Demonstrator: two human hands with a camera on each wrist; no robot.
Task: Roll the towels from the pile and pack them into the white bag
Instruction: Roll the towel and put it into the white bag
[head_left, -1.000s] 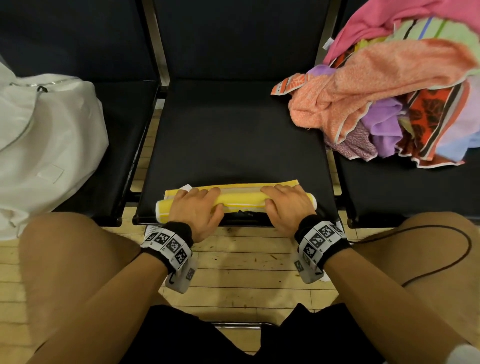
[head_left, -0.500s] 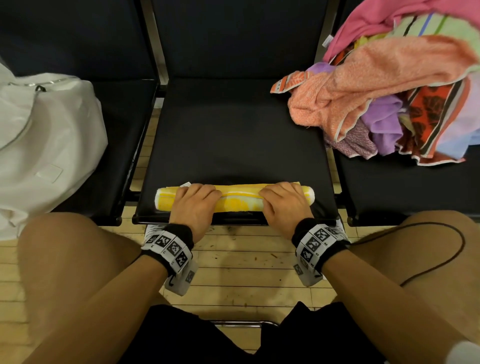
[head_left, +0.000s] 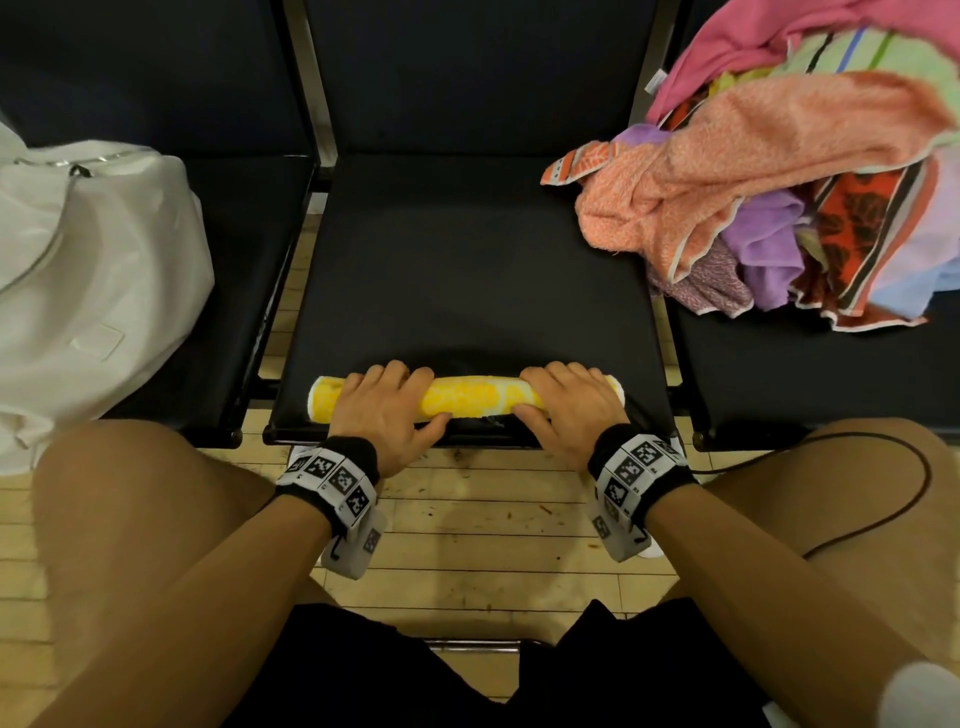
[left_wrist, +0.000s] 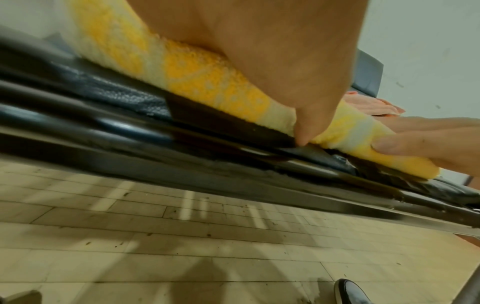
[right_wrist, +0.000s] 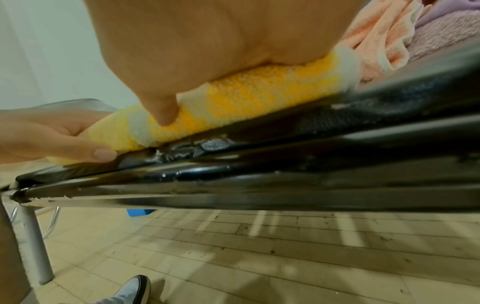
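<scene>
Fingers (head_left: 387, 382) of both hands curl over the yellow towel (head_left: 467, 397), its loose flap now wound in at the seat's (head_left: 467, 260) front edge, ready for the white bag (head_left: 93, 270).

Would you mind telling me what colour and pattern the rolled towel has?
The rolled towel is yellow with pale cream bands and a faint pattern, clearest in the left wrist view.

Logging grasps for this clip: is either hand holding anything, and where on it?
Both grip the rolled yellow towel: left hand near its left end, right hand near its right end.
</scene>
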